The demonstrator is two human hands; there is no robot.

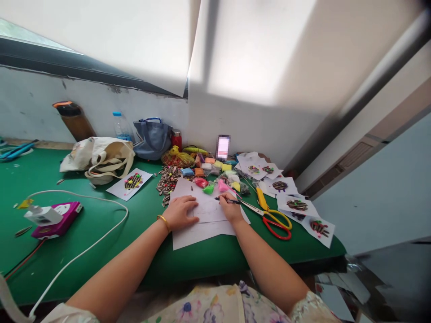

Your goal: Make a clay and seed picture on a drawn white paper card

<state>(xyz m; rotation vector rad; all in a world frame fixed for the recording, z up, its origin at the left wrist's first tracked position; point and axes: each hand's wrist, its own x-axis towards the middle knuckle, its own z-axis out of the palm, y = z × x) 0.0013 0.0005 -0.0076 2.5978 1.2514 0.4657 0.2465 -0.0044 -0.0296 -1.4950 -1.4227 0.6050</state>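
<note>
My left hand (179, 213) lies flat on a stack of white paper (205, 235), pressing the sheets down, with a gold bangle (164, 223) on its wrist. My right hand (230, 208) rests on the same stack and grips a dark pen (229, 200), its tip on the top sheet. Faint drawn lines show on that sheet. To the right of my right hand lie scissors with red and yellow handles (276, 228). A heap of striped sunflower seeds (169, 181) and small packets of coloured modelling clay (205, 172) lie just beyond the paper.
Several paper cards with seed pictures (296, 205) spread along the green table's right side. Behind stand a canvas tote bag (99, 159), a blue bag (151, 140), a water bottle (121, 128) and an upright phone (223, 147). A white cable (84, 242) curves across the left.
</note>
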